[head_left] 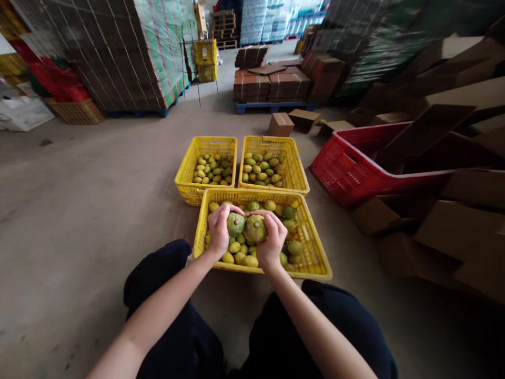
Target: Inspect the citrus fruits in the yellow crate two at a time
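My left hand (219, 227) is wrapped round a bumpy green fruit (235, 224). Beside it, my right hand (272, 236) holds a larger yellow-green fruit (255, 228). The two fruits are side by side with their stem ends facing me, above the near yellow crate (321, 252). Green and yellow fruits lie in that crate, partly hidden by my hands. Behind it stand a left yellow crate (185, 171) and a right yellow crate (296, 163), both holding smaller yellow and green fruits.
A red crate (343, 171) with cardboard in it stands at the right, among a heap of cardboard boxes (465, 221). Farther back, flat brown cartons (288, 85) are stacked on a blue pallet (272, 107). Wrapped stacks rise at the back left and back right.
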The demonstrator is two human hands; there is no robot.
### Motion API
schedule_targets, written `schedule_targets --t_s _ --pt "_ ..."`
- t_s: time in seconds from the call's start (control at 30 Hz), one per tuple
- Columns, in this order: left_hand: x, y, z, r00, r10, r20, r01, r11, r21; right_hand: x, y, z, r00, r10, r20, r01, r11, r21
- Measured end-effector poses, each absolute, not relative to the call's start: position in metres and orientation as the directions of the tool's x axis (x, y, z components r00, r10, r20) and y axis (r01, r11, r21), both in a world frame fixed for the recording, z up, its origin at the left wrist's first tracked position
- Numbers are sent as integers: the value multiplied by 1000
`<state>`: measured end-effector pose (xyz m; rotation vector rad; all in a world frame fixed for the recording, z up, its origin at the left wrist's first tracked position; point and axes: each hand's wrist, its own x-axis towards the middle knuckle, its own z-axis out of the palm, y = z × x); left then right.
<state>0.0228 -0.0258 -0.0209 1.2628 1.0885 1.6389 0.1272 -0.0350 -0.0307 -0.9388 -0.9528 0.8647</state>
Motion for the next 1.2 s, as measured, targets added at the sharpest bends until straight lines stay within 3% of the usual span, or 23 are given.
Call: schedule_targets --t_s 0.3,0.43,1.2 --pt "22 -21 -22 -27 997 69 -287 -74 955 129 -26 -31 445 893 60 -268 197 -943" --pt "22 -20 -24 62 995 76 -316 -53 947 130 -22 -34 467 884 -28 -350 156 -924" --pt "26 -18 -25 33 998 -61 -458 69 886 129 -21 -38 457 887 -69 -395 132 -909"
